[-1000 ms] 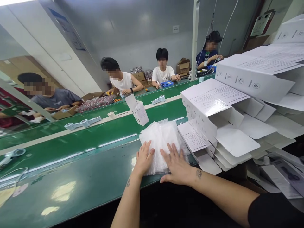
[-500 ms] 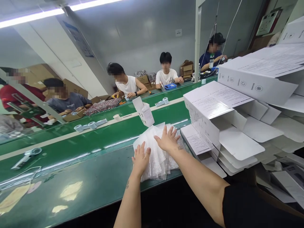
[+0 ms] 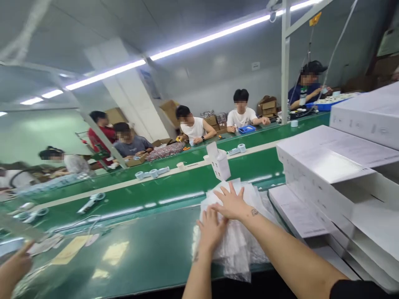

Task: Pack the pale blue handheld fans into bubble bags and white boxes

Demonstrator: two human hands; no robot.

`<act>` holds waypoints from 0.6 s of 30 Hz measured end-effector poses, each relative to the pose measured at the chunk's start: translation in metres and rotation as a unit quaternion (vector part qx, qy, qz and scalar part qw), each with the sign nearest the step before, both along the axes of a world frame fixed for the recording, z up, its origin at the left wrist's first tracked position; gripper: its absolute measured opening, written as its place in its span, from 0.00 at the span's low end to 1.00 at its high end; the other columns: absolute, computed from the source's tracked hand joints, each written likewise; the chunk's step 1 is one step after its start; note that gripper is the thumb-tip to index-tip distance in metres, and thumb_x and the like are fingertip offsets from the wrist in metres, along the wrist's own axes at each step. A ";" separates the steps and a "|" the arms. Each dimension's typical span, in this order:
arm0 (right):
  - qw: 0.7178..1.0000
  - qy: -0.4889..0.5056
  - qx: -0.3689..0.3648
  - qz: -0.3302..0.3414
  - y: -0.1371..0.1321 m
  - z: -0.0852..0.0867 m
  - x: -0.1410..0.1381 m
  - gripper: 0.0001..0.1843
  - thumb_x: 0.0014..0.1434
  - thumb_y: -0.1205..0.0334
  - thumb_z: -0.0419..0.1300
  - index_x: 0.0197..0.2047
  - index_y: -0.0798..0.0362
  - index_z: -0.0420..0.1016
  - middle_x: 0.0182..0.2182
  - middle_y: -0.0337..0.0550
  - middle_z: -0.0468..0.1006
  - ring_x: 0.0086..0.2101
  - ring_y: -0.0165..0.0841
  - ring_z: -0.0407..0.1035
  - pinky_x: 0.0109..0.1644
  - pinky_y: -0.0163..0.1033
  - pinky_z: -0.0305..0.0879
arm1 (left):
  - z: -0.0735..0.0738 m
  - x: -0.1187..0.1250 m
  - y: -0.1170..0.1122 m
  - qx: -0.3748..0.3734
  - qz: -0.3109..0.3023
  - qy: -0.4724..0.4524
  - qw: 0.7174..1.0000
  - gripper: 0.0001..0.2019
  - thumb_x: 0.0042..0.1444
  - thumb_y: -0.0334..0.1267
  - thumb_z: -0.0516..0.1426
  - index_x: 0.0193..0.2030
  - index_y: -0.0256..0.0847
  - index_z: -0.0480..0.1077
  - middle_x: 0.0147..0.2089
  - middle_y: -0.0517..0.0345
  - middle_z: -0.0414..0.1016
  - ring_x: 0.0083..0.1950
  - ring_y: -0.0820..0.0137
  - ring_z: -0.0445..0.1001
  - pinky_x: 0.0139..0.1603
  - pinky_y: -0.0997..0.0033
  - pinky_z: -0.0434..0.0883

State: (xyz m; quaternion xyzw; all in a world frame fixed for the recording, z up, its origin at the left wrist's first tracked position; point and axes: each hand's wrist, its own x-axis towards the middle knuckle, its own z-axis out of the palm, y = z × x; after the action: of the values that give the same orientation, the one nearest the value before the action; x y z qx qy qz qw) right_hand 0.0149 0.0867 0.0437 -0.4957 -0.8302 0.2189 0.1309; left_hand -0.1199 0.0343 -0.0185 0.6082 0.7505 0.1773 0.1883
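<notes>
A pile of clear bubble-wrap bags (image 3: pixel 238 245) lies on the green bench, its lower edge hanging over the front. My left hand (image 3: pixel 212 228) rests on the left part of the pile, fingers spread. Just above and to the right, my right hand (image 3: pixel 232 202) presses flat on the upper part, fingers apart, its thumb close to my left fingers. Neither hand grips anything. Behind the pile, a small white box (image 3: pixel 220 165) stands on the green conveyor with its flap up.
Stacked white cartons (image 3: pixel 314 153) rise at the right. Pale-blue handled devices (image 3: pixel 92 202) lie along the conveyor (image 3: pixel 174 187). Another person's hand (image 3: pixel 15 265) reaches in at lower left, near a yellowish sheet (image 3: pixel 70 249). Several people sit across the line.
The view has swung left and up, and another person's hand has appeared at lower left. My hands have come closer together on the bags.
</notes>
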 end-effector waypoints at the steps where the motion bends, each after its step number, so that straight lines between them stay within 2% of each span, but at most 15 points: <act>1: 0.999 -0.022 -0.018 0.015 0.002 -0.006 -0.003 0.34 0.63 0.37 0.41 0.66 0.44 0.60 0.68 0.50 0.52 0.67 0.60 0.30 0.57 0.80 0.25 | -0.005 0.004 0.000 0.011 0.002 0.000 1.000 0.36 0.55 0.58 0.52 0.68 0.46 0.56 0.72 0.46 0.49 0.72 0.41 0.42 0.66 0.32 0.43; 3: 0.997 -0.057 -0.039 0.018 0.006 -0.020 -0.004 0.31 0.65 0.42 0.38 0.63 0.44 0.65 0.67 0.49 0.55 0.67 0.61 0.34 0.57 0.80 0.25 | -0.015 0.012 0.002 0.027 0.017 -0.001 1.000 0.34 0.53 0.57 0.53 0.66 0.48 0.61 0.71 0.45 0.52 0.71 0.40 0.45 0.66 0.33 0.46; 6: 0.997 -0.072 -0.039 0.006 0.013 -0.035 0.004 0.28 0.66 0.47 0.40 0.64 0.42 0.65 0.68 0.46 0.53 0.67 0.60 0.35 0.58 0.79 0.28 | -0.021 0.016 0.005 0.051 0.032 -0.015 0.998 0.34 0.50 0.57 0.57 0.64 0.52 0.63 0.69 0.48 0.58 0.70 0.43 0.50 0.65 0.39 0.55; 8: 0.996 -0.080 -0.038 -0.004 0.017 -0.036 0.009 0.27 0.65 0.48 0.43 0.63 0.42 0.65 0.68 0.46 0.54 0.67 0.61 0.34 0.58 0.79 0.28 | -0.017 0.009 0.003 0.076 0.043 -0.032 0.996 0.35 0.47 0.56 0.61 0.63 0.54 0.64 0.66 0.53 0.64 0.69 0.46 0.55 0.61 0.46 0.64; 11: 0.995 -0.098 0.002 -0.005 0.015 -0.026 0.008 0.27 0.64 0.50 0.47 0.64 0.45 0.65 0.68 0.48 0.53 0.67 0.63 0.31 0.58 0.80 0.28 | 0.004 -0.010 -0.011 0.148 0.079 -0.078 0.983 0.28 0.46 0.50 0.63 0.56 0.54 0.69 0.62 0.54 0.69 0.66 0.51 0.62 0.60 0.52 0.67; 13: 0.993 -0.101 0.065 -0.002 0.005 -0.014 0.004 0.27 0.65 0.51 0.47 0.65 0.48 0.63 0.69 0.49 0.51 0.67 0.62 0.30 0.59 0.79 0.30 | 0.020 -0.024 -0.034 0.205 0.092 -0.127 0.966 0.20 0.48 0.46 0.61 0.49 0.49 0.73 0.58 0.52 0.73 0.63 0.54 0.67 0.61 0.55 0.67; 15: 0.987 -0.094 0.132 0.023 -0.016 -0.003 0.000 0.28 0.66 0.51 0.47 0.66 0.50 0.61 0.69 0.50 0.51 0.67 0.60 0.31 0.60 0.77 0.34 | 0.031 -0.039 -0.069 0.232 0.105 -0.178 0.950 0.16 0.49 0.46 0.59 0.45 0.44 0.75 0.51 0.50 0.77 0.55 0.57 0.73 0.57 0.58 0.69; 16: 0.983 -0.088 0.155 0.052 -0.029 0.001 -0.003 0.28 0.66 0.51 0.47 0.66 0.50 0.61 0.68 0.51 0.51 0.67 0.59 0.33 0.61 0.75 0.36 | 0.032 -0.048 -0.090 0.231 0.131 -0.195 0.944 0.16 0.50 0.48 0.57 0.44 0.43 0.75 0.47 0.51 0.79 0.51 0.60 0.76 0.55 0.61 0.71; 18: 0.973 -0.075 0.171 0.139 -0.059 0.007 -0.006 0.29 0.66 0.49 0.48 0.66 0.51 0.61 0.67 0.52 0.54 0.67 0.57 0.35 0.63 0.72 0.39 | 0.026 -0.072 -0.142 0.232 0.226 -0.207 0.923 0.19 0.53 0.52 0.54 0.43 0.42 0.74 0.44 0.53 0.79 0.47 0.63 0.77 0.52 0.65 0.72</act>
State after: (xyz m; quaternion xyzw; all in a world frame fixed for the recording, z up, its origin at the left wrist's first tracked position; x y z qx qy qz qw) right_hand 0.0085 0.0273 0.0504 -0.3607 -0.9236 0.0523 0.1189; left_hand -0.1916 -0.1081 0.0077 0.3985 0.7505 0.5061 0.1478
